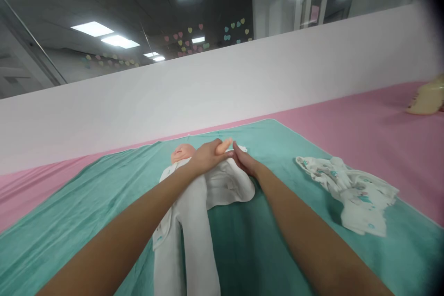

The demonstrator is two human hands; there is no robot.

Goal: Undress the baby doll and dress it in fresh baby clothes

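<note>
A baby doll (182,151) lies on its back on a teal sheet, its head away from me. It is dressed in white trousers (197,236), and a white baby top (229,182) is spread beside and under its body. My left hand (207,156) is closed around the doll's raised arm (224,146), whose small hand sticks out past my fingers. Close by on the right, my right hand (244,161) has its fingers bent at the edge of the white top, near the doll's hand. My fingers partly hide the cloth there.
A crumpled white printed baby garment (350,189) lies to the right on the teal sheet (114,185). Under the sheet is a pink surface (364,122). A pale yellow object (426,98) stands at the far right edge. A white low wall (215,88) with glass above runs along the back.
</note>
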